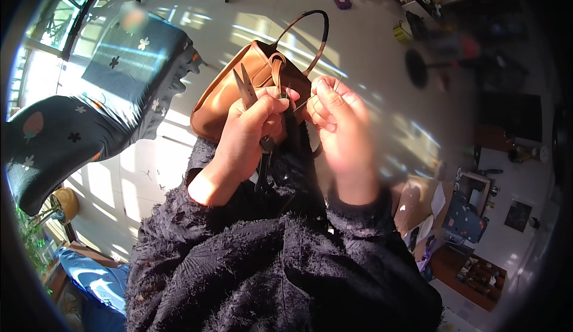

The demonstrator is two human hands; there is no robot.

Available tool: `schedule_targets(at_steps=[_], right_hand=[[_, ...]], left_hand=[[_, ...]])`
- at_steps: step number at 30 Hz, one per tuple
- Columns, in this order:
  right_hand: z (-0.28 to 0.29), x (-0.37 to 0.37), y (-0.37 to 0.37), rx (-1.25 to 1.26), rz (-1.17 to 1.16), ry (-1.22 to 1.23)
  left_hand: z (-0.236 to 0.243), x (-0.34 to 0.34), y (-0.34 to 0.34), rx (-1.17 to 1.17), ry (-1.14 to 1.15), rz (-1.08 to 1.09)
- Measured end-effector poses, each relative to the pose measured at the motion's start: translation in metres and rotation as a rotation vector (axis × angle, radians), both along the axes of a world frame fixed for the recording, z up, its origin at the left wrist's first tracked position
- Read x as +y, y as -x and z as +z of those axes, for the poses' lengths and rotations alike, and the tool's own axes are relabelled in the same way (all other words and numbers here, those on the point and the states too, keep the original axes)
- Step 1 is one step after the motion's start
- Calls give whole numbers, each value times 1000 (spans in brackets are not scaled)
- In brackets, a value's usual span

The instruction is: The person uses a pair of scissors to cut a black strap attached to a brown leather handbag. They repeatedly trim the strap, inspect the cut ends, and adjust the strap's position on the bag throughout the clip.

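A brown leather handbag (218, 102) rests at my lap, its arched handle (326, 36) reaching away from me. My left hand (242, 138) is closed around a pair of scissors (245, 87), whose slightly parted blades point up and away over the bag. The same hand's fingertips pinch near a dark strap (291, 123) in front of the bag. Just to the right, my right hand (339, 114) is closed in a pinch on a thin thread (303, 103) that runs toward the left fingertips. Whether a needle is on the thread is too small to tell.
A chair with a dark flowered cover (128, 72) stands at the left, on a sunlit tiled floor (209, 18). Blue fabric (95, 278) lies at the lower left. Off to the right are a cardboard box (409, 203) and a brown wooden cabinet (465, 275).
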State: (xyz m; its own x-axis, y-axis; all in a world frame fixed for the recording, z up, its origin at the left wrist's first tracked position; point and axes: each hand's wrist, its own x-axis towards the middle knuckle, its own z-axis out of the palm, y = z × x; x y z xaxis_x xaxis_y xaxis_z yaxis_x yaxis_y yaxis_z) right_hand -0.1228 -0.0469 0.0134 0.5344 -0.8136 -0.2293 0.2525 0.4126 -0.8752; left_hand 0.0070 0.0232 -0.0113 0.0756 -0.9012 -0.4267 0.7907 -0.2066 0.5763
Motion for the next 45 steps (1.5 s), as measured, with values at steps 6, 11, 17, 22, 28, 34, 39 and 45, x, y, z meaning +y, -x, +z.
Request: schedule_targets(at_steps=[6, 11, 17, 22, 28, 34, 39, 45], right_hand=[[1, -3, -3, -48, -53, -48], [-3, -9, 2, -24, -121, -24], [4, -10, 22, 99, -150, 182], [7, 1, 30, 404, 36, 436], [12, 19, 20, 639, -22, 892], [18, 24, 22, 691, -41, 858], [14, 26, 19, 645, -78, 812], [11, 27, 18, 620, -97, 801]], left_hand=[[1, 0, 0, -15, 0, -12], [-3, 0, 0, -42, 17, -7], [-2, 0, -5, 34, 26, -20], [-6, 0, -9, 92, 44, -63], [-5, 0, -11, 161, 83, -105], [-5, 0, -6, 138, 134, -105], [-9, 2, -4, 109, 144, -105], [-4, -1, -2, 35, 102, -96]])
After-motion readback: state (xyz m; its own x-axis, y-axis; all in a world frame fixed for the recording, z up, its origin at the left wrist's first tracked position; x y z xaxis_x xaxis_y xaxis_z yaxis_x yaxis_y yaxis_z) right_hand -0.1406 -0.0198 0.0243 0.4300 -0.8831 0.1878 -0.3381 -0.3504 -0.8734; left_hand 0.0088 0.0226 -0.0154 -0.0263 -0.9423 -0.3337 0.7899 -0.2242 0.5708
